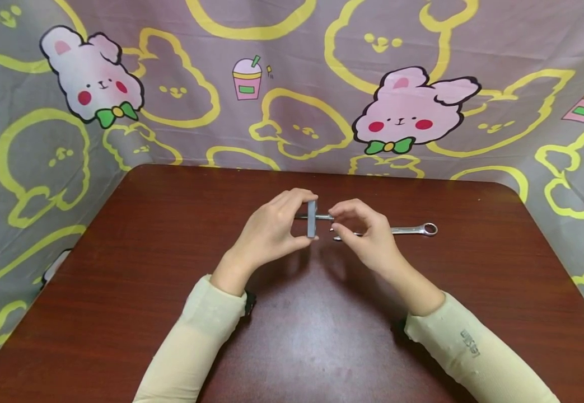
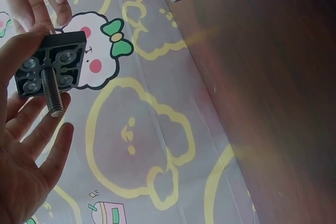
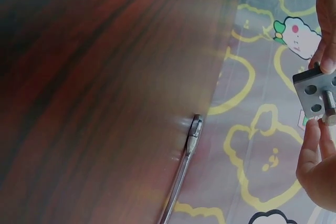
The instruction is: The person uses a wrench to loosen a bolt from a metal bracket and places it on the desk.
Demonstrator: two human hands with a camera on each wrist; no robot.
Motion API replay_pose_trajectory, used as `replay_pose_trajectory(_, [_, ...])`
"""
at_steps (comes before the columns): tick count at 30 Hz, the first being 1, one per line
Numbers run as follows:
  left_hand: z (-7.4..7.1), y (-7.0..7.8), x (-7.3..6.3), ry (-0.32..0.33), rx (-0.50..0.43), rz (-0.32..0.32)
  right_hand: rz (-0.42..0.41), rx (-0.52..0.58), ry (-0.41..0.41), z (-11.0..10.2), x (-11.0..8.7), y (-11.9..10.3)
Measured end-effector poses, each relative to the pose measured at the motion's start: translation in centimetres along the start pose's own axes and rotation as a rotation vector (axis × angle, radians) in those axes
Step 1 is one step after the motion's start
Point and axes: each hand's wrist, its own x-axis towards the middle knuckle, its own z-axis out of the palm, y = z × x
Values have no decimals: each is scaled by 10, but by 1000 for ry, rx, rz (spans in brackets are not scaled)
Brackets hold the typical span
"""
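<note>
My left hand (image 1: 271, 224) holds a small grey square plate (image 1: 312, 219) by opposite edges, thumb on one side and fingers on the other. A threaded metal bolt (image 1: 325, 216) runs through the plate and sticks out on both faces. In the left wrist view the bolt's threaded end (image 2: 52, 95) shows beside recessed holes. The bolt's head (image 3: 329, 120) shows in the right wrist view, on the plate's smooth side. The thumb and fingers of my right hand (image 1: 369, 235) curl round this head end, fingertips right at it.
A silver combination wrench (image 1: 412, 230) lies on the brown wooden table (image 1: 120, 280), partly hidden behind the right hand. A patterned cloth curtain (image 1: 292, 73) stands along the table's back and sides.
</note>
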Motion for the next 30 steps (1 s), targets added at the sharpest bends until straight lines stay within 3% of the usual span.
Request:
replay_pose_trajectory(10, [-1, -1, 0, 6, 33, 4, -35, 71, -10, -2, -1, -1])
replay_pose_trajectory(15, [-1, 0, 0, 32, 36, 21, 38, 50, -7, -5, 1, -1])
replay_pose_trajectory(21, [-2, 0, 0, 114, 64, 30, 165, -38, -28, -5, 4, 6])
replay_pose_trajectory(30, [-1, -1, -2, 124, 73, 18, 141, -43, -30, 2, 10, 7])
